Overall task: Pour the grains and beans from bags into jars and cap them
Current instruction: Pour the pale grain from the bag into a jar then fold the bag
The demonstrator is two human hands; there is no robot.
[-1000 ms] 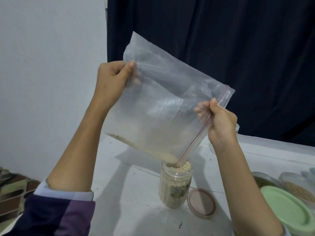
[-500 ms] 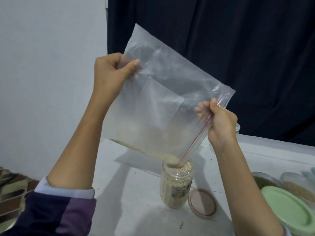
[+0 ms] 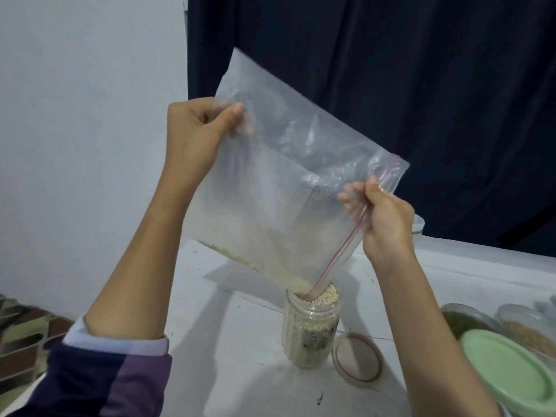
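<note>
A clear zip bag with a red seal strip hangs tilted over a clear plastic jar, its lower corner resting in the jar's mouth. Pale grains lie along the bag's bottom edge and fill the jar to the brim. My left hand pinches the bag's upper closed corner, held high. My right hand grips the bag at the seal strip, lower and to the right. The jar's round tan lid lies flat on the table, just right of the jar.
A white table holds the jar. At the right edge stand a container with a light green lid, a jar of green beans and a container of tan grains. A dark curtain hangs behind; a white wall is on the left.
My left hand has lifted the bag's closed corner a little higher, tilting the bag steeper. Fewer grains remain along its bottom edge. My right hand has stayed in place.
</note>
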